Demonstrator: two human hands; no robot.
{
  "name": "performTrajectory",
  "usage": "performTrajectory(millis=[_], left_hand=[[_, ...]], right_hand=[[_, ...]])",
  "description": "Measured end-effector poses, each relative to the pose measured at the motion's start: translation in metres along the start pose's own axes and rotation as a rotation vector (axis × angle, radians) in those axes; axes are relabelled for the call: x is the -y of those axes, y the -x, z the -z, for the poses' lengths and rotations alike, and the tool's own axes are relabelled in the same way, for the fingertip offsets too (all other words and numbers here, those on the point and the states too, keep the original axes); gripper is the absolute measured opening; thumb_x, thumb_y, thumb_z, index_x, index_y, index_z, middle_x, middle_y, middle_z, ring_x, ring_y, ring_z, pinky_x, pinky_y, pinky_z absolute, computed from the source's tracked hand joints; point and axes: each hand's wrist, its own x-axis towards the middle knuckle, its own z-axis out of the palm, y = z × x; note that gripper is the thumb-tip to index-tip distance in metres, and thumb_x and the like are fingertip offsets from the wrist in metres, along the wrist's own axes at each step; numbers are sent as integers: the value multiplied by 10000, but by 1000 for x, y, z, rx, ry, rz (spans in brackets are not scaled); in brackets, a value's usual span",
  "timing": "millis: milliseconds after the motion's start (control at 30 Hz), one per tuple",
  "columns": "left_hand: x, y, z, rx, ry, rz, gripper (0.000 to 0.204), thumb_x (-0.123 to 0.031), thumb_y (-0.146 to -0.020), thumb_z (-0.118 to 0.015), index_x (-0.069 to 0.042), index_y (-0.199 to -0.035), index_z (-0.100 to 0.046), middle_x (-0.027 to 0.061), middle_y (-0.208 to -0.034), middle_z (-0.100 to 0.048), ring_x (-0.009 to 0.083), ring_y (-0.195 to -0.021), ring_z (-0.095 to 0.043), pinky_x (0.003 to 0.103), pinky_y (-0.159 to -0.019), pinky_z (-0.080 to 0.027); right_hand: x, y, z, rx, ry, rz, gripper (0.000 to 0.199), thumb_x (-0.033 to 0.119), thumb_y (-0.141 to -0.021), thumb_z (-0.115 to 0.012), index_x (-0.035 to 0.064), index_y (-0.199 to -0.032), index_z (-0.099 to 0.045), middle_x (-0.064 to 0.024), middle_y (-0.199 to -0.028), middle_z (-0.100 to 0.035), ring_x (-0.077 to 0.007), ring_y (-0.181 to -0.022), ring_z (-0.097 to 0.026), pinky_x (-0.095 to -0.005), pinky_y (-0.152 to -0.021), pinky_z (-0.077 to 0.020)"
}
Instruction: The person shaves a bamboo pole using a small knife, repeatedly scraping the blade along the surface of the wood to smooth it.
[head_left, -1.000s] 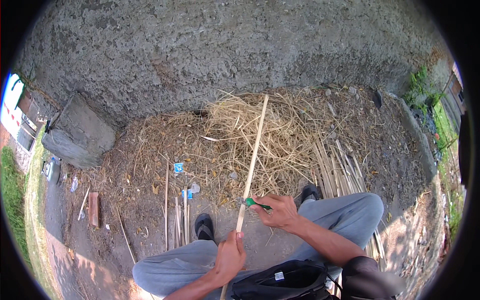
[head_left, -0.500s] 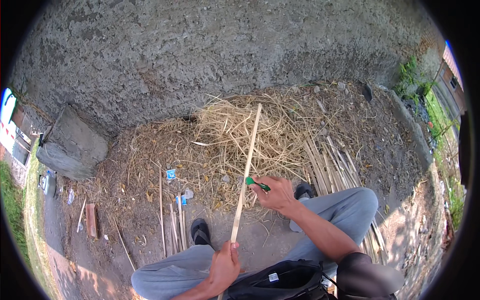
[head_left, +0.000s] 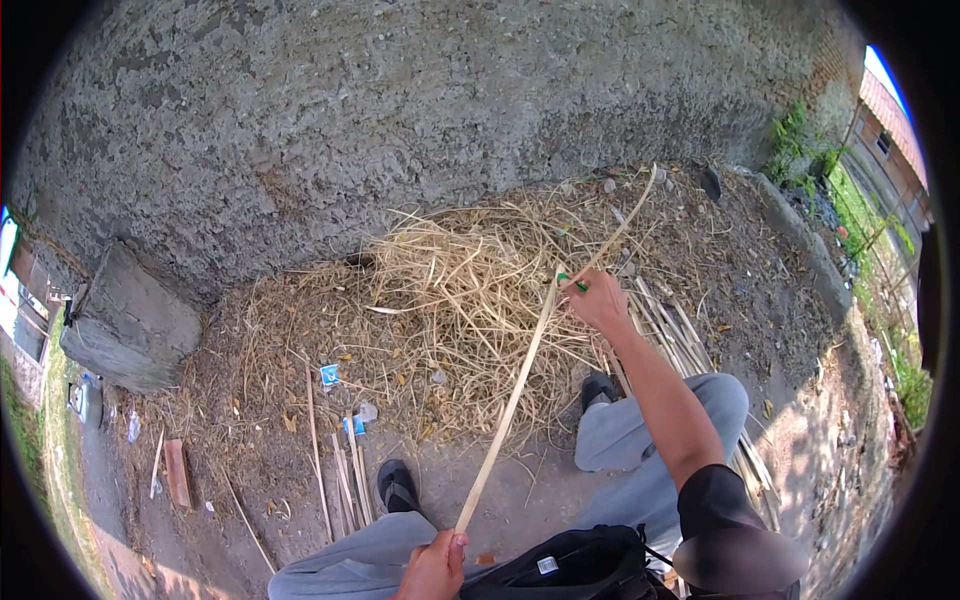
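My left hand (head_left: 436, 566), low in the view near my lap, is closed around the lower end of a long pale bamboo strip (head_left: 507, 415). The strip slants up and away to the right. Close to its far end, my right hand (head_left: 602, 303) is closed on a green-handled knife (head_left: 570, 283); its blade is too small or hidden to make out. From the knife a thin curved shaving (head_left: 630, 218) sticks up to the right. Beneath the strip's far end lies a heap of pale bamboo shavings (head_left: 470, 285).
A rough grey wall (head_left: 400, 110) stands behind the heap. More bamboo strips (head_left: 672, 325) lie by my right knee, and several thin ones (head_left: 347, 480) beside my left foot. A concrete block (head_left: 135, 320) sits at the left, with a reddish piece (head_left: 178, 473) on the dirt nearby.
My right hand and the knife have moved up along the strip toward its far end, and a long shaving now sticks out there. My left hand has shifted slightly down and left.
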Motion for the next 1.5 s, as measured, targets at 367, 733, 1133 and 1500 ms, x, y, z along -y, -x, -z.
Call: performTrajectory(millis=[367,733,1133,1500], left_hand=[[-10,-4,7,-61,-56,-53,339,-274,-1054,-398,-11,-1162,-581,299,-847,-653,500,-772,-638,588,-664,-490],[1,-9,10,-117,-115,-88,364,-307,-1054,-386,-15,-1130,-589,308,-846,-651,497,-769,-645,583,-633,-505],[57,30,-6,-411,-310,-290,233,-175,-1028,-434,3,-1049,-583,281,-756,-643,476,-728,-648,585,-585,-481],[16,-12,50,229,891,241,268,-199,-1082,-415,-3,-1161,-580,51,-686,-535,131,-475,-468,295,-446,-391]], right_hand=[[13,-22,-24,-3,62,42,302,392,-907,-663,131,-1034,-743,-156,-632,-643,-338,-671,-673,-479,-639,-532],[25,-19,-13,-2,160,169,273,337,-904,-655,131,-1059,-743,-130,-765,-701,-314,-755,-680,-463,-692,-543],[-55,-70,60,-229,220,-147,246,329,-900,-651,108,-938,-752,-198,-910,-731,-406,-881,-698,-484,-760,-539],[18,12,72,212,-511,52,291,280,-940,-687,-9,-975,-701,-28,-633,-587,-69,-542,-495,-276,-500,-374]])
